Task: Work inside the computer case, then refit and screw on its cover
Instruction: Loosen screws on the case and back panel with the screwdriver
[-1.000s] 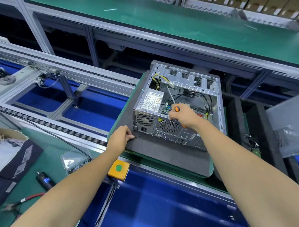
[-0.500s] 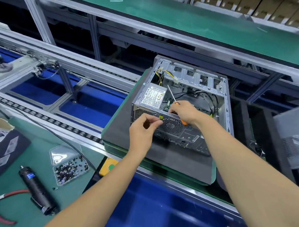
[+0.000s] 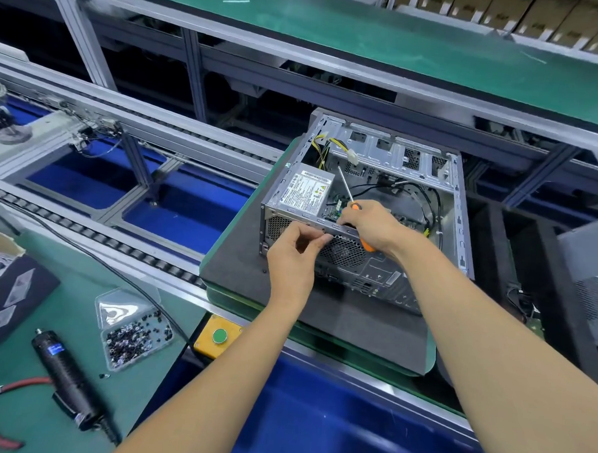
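On the grey foam pad (image 3: 337, 330), the open computer case (image 3: 367, 208) lies cover-off, both hands at its rear edge.

My left hand (image 3: 294, 257) has thumb and fingers drawn together in a pinch at the top rear rim; whether a screw sits between them I cannot tell. My right hand (image 3: 369, 226) grips the orange screwdriver (image 3: 352, 201), shaft pointing up out of the case. Judgement: thin sheet steel, stiff but sharp-edged and heavy with the power supply (image 3: 306, 192) in; best held by the frame rim, never by the loose cables (image 3: 415, 193). Those cables crowd the interior. On the green counter (image 3: 29, 317) lie an electric driver (image 3: 68, 384) and a tray of screws (image 3: 135, 335), well apart from the case.
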{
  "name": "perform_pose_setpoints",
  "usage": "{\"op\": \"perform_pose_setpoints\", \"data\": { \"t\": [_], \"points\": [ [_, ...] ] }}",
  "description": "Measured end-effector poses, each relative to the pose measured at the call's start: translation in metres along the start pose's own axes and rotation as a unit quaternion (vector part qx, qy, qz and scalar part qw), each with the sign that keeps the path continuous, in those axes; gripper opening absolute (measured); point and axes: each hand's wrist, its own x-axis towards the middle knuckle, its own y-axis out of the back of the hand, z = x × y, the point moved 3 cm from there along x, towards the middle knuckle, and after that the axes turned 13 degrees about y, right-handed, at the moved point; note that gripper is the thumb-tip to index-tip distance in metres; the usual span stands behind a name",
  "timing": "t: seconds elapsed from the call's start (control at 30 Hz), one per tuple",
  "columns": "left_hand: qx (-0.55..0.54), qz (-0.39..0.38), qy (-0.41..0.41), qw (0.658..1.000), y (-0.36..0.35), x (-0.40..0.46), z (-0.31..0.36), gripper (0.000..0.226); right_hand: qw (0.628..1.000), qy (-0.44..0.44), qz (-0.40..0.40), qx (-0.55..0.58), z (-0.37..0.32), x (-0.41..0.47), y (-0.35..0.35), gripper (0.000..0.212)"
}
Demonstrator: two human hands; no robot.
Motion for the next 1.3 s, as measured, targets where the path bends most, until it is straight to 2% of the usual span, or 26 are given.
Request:
{"op": "perform_pose_setpoints", "data": {
  "t": [0.67, 1.0, 1.17, 1.3],
  "points": [
    [0.011, 0.018, -0.008, 1.000, -0.001, -0.005, 0.013, 0.015, 1.000, -0.006, -0.002, 0.009, -0.007, -0.007, 0.000, 0.039],
    [0.052, 0.040, -0.017, 0.998, -0.002, -0.006, 0.017, 0.016, 1.000, -0.008, 0.008, 0.014, -0.004, -0.005, 0.000, 0.053],
    [0.084, 0.056, -0.037, 0.994, -0.002, -0.006, 0.022, 0.018, 1.000, -0.005, 0.013, -0.001, -0.002, -0.004, 0.000, 0.033],
    [0.130, 0.059, 0.000, 0.990, 0.000, -0.005, 0.024, 0.015, 1.000, 0.000, 0.009, -0.006, -0.001, -0.004, 0.000, 0.031]
  ]
}}
